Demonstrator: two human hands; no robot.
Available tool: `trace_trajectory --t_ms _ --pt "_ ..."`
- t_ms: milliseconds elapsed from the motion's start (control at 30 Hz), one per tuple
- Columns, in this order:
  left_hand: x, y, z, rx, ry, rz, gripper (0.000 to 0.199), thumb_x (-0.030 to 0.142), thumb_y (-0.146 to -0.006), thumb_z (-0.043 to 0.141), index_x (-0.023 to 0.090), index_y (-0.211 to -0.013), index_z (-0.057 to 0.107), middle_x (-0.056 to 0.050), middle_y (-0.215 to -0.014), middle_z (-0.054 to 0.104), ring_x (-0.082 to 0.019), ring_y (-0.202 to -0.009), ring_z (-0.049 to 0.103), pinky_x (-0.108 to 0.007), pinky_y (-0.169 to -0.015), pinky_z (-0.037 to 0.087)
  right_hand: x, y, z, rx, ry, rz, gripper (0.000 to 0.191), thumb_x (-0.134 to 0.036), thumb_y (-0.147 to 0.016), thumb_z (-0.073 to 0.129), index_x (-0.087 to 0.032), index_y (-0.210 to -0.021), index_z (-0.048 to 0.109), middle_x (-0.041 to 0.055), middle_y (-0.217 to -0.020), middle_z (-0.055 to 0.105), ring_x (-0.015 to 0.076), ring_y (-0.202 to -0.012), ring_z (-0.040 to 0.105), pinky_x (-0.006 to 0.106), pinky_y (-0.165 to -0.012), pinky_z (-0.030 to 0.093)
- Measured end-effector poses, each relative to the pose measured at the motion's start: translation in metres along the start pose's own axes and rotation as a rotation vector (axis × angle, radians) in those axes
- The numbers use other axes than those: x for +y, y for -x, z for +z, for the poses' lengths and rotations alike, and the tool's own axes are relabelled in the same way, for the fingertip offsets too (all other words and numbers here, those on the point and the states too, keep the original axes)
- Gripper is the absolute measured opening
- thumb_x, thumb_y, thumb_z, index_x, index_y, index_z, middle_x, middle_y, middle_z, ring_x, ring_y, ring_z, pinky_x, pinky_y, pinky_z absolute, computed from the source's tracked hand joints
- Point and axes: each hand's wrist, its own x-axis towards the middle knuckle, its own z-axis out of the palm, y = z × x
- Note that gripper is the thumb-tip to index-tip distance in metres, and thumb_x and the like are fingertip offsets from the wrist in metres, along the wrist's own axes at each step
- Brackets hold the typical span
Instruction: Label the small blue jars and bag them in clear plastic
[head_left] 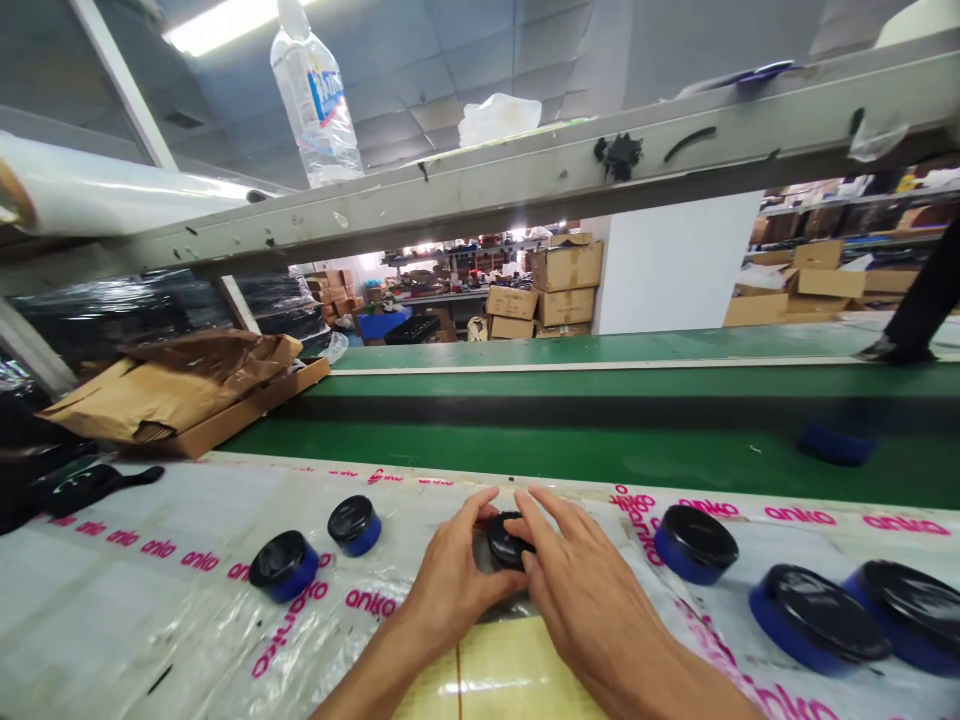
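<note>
Between my hands is a round black-topped piece at the middle of the plastic-covered table. My left hand curves round its left side, with the thumb at its near edge. From the right, my right hand closes on the same piece, its fingers over the top and right side. The piece's lower part is hidden by my fingers. Two round blue tins with black lids stand to the left. Several more stand to the right.
A yellow sheet lies under my wrists. Beyond the table runs a green conveyor with a blurred blue tin on it. A cardboard tray with brown paper is at the left. A metal beam crosses above, bearing a bottle.
</note>
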Motion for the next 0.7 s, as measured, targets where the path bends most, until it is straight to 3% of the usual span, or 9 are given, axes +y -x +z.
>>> trace_trajectory --t_ms 100,233,333,467,600,700 --pt "-0.005 0.001 0.001 0.011 -0.022 0.003 0.085 0.024 -0.062 0.087 0.027 -0.137 0.048 -0.006 -0.123 0.063 -0.029 -0.115 0.058 -0.044 -0.104 0.043 0.001 0.001 -0.001 0.089 0.036 0.023 0.051 -0.015 -0.092 0.041 -0.012 -0.142 0.047 0.0197 -0.138 0.059 0.0322 -0.13 0.054 0.053 -0.098 0.054" --pt "-0.008 0.004 0.002 0.009 -0.017 0.016 0.086 0.023 -0.062 0.086 0.031 -0.139 0.047 -0.005 -0.124 0.063 -0.028 -0.115 0.058 -0.043 -0.104 0.043 -0.001 0.001 -0.009 0.18 0.1 -0.085 0.05 -0.014 -0.093 0.04 -0.009 -0.142 0.043 0.021 -0.138 0.058 0.0305 -0.13 0.054 0.048 -0.095 0.057" --pt "-0.006 0.004 0.001 0.015 -0.005 0.012 0.087 0.018 -0.061 0.085 0.031 -0.138 0.046 -0.003 -0.123 0.064 -0.026 -0.113 0.06 -0.041 -0.102 0.045 -0.004 0.0 -0.011 0.164 0.181 -0.227 0.052 -0.006 -0.088 0.038 -0.005 -0.139 0.044 0.0207 -0.13 0.065 0.0313 -0.127 0.057 0.047 -0.092 0.058" --pt "-0.003 0.004 0.0 0.018 -0.015 0.015 0.087 0.02 -0.061 0.084 0.03 -0.138 0.046 -0.002 -0.123 0.065 -0.026 -0.113 0.06 -0.041 -0.101 0.045 -0.009 0.0 -0.008 0.126 0.251 -0.291 0.056 -0.004 -0.084 0.039 -0.005 -0.14 0.044 0.0187 -0.13 0.065 0.0347 -0.131 0.053 0.051 -0.095 0.055" --pt "-0.004 0.006 0.001 0.021 -0.029 0.028 0.085 0.025 -0.064 0.085 0.028 -0.139 0.045 -0.003 -0.123 0.065 -0.027 -0.113 0.061 -0.042 -0.101 0.046 -0.01 0.001 -0.006 0.147 0.21 -0.253 0.054 -0.004 -0.084 0.037 -0.006 -0.136 0.047 0.0173 -0.127 0.067 0.0311 -0.124 0.058 0.047 -0.094 0.056" --pt "0.0 0.008 -0.001 0.053 -0.109 0.096 0.083 0.024 -0.062 0.086 0.028 -0.136 0.049 -0.003 -0.124 0.065 -0.027 -0.114 0.06 -0.041 -0.102 0.045 -0.004 0.003 -0.01 0.234 0.149 -0.163 0.045 -0.014 -0.093 0.039 -0.009 -0.137 0.047 0.0194 -0.134 0.061 0.0297 -0.125 0.057 0.046 -0.093 0.056"
